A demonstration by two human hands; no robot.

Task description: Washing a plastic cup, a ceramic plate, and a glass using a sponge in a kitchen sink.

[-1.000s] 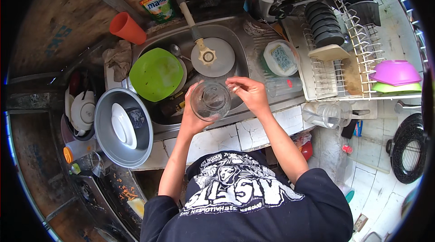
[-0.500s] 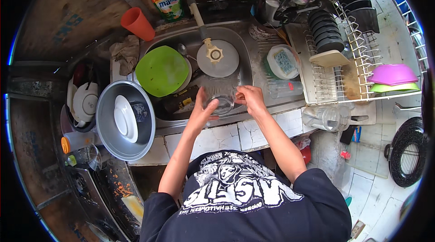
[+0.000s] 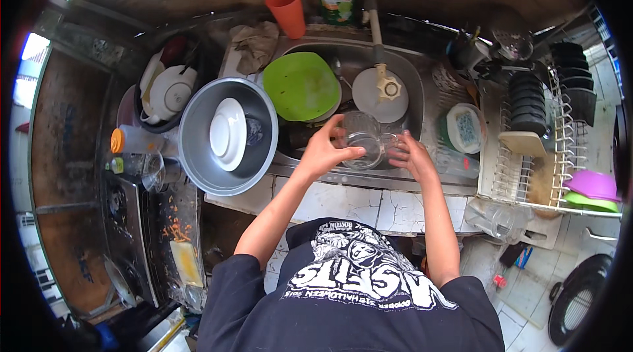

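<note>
A clear glass mug (image 3: pixel 361 143) is tilted above the front edge of the metal sink (image 3: pixel 417 81). My left hand (image 3: pixel 325 151) is closed round its left side, with the thumb across the near end. On the other side, the fingers of my right hand (image 3: pixel 415 157) curl at the mug's handle. Beyond the mug, a white plate (image 3: pixel 369 98) lies in the sink below the tap (image 3: pixel 389 88). A green square plate (image 3: pixel 300 86) rests to the left, over another pale dish. Dark things under the green plate are hard to make out.
A grey basin (image 3: pixel 191 154) holding white dishes stands left of the sink. To the right are a sponge in a tub (image 3: pixel 465 128), a clear cup (image 3: pixel 458 166) and a white dish rack (image 3: pixel 557 147). An orange cup (image 3: pixel 286 12) and a soap pouch (image 3: pixel 337 3) stand behind.
The view has swung left, so the scene sits further right. The glass mug has turned in my hands, and its handle now shows by my right fingers, which have spread a little.
</note>
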